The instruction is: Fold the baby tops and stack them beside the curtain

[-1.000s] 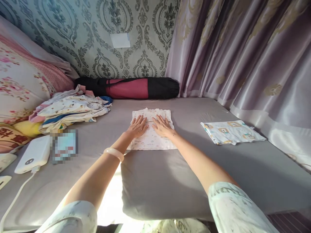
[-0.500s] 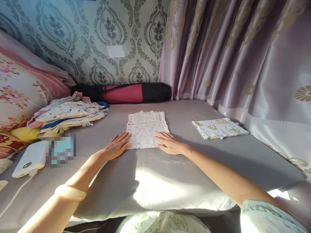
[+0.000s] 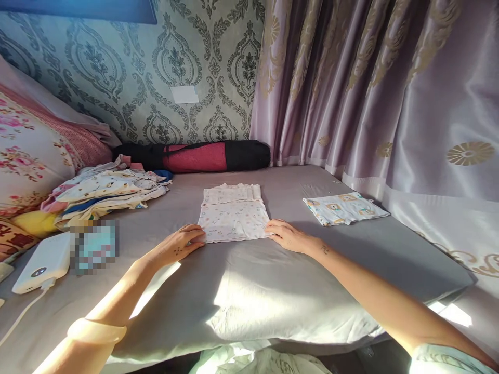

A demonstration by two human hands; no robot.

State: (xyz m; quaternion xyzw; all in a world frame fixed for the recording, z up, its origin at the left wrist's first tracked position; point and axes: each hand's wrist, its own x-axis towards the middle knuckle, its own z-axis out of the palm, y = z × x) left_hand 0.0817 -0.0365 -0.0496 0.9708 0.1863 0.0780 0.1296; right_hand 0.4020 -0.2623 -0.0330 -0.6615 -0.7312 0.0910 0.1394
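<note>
A small white printed garment (image 3: 233,218) lies flat and folded on the grey bed sheet (image 3: 273,291). My left hand (image 3: 180,244) rests at its near left corner, fingers curled onto the hem. At the near right corner sits my right hand (image 3: 286,236), its fingers bent over that edge. Both hands pinch the garment's near edge.
A second folded printed cloth (image 3: 343,208) lies to the right near the purple curtain (image 3: 382,93). A pile of clothes (image 3: 105,189) and a floral pillow (image 3: 27,156) are at left. A white power bank (image 3: 41,262) sits front left. A red and black roll bag (image 3: 195,156) lies along the wall.
Both hands slid back from the garment's middle to its near edge, then went from flat beside it to curled on its two near corners. The view shifted slightly.
</note>
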